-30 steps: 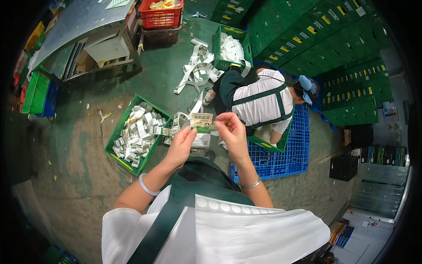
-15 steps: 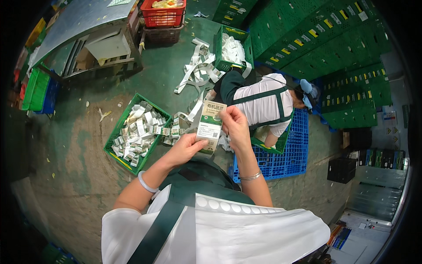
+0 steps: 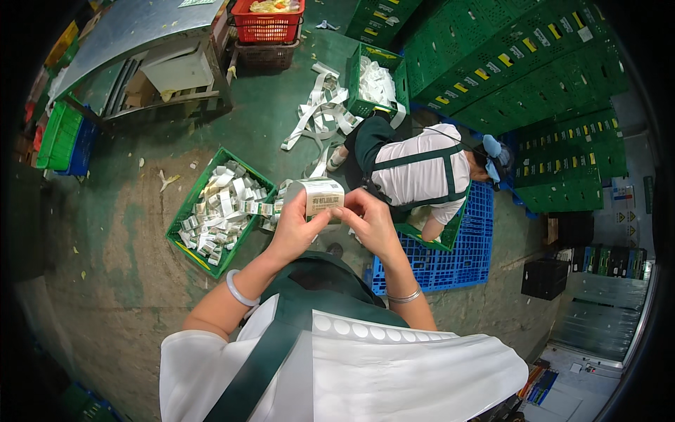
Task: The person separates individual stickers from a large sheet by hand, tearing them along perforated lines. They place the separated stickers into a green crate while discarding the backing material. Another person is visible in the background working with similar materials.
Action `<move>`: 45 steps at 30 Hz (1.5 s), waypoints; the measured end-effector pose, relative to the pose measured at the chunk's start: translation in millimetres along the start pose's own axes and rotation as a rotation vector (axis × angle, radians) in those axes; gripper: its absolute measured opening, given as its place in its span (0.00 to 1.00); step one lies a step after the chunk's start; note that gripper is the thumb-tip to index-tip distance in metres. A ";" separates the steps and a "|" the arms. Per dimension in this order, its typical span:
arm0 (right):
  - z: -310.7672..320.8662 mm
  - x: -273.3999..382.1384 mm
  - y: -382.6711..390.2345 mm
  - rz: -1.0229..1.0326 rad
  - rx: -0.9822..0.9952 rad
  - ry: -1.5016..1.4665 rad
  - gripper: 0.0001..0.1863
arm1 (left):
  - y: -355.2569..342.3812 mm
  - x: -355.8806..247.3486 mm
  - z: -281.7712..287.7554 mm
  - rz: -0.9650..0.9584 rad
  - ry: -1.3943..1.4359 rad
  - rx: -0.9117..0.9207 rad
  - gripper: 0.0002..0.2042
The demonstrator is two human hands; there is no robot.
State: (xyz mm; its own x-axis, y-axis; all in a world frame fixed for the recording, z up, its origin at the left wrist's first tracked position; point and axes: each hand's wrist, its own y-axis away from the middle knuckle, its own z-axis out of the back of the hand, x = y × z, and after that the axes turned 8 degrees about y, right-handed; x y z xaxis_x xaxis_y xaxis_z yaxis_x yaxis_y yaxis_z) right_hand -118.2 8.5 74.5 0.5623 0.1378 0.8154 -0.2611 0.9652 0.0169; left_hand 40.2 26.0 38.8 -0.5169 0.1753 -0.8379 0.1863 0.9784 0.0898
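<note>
Both my hands are closed on a printed paper label (image 3: 324, 200) in beige, white and green, bent over so its top edge curves toward me. My left hand (image 3: 297, 226) pinches its left side, thumb near the lower edge. From the right, my right hand (image 3: 370, 224) presses thumb and fingers at the lower right corner. Left of my hands, a green crate (image 3: 184, 254) holds a heap of similar folded labels (image 3: 223, 204). A strip of labels (image 3: 259, 208) trails over the crate's right rim toward my left hand; whether it joins the held label is hidden.
A co-worker (image 3: 420, 165) bends over a green crate (image 3: 458, 228) on a blue pallet (image 3: 474, 260), close on my right. White paper strips (image 3: 325, 116) lie tangled ahead, beside another crate (image 3: 360, 107). Stacked green crates (image 3: 506, 63) rise at right; a metal table (image 3: 133, 39) stands far left.
The label was held upright and flat; now it is bent over and lower. My right hand has come down from its upper right edge to its lower corner.
</note>
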 end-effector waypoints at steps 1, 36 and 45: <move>1.9 -7.1 0.5 -0.119 0.052 -0.191 0.10 | -0.2 -0.8 -0.5 0.008 -0.026 0.044 0.13; 297.4 -30.2 52.2 0.584 -0.272 -1.380 0.31 | 29.5 -19.0 133.0 0.793 -0.722 1.005 0.17; 206.3 -91.0 74.5 0.145 -0.476 -1.311 0.23 | 93.3 105.9 190.2 0.313 -1.097 0.440 0.14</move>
State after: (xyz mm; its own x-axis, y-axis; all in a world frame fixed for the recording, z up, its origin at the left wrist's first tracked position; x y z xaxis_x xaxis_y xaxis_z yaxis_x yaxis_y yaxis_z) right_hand -350.6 22.0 120.9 -0.6477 0.1914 0.7374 0.1836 0.9786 -0.0927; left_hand 161.7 115.0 -143.9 0.5398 0.0028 -0.8418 0.5532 0.7525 0.3573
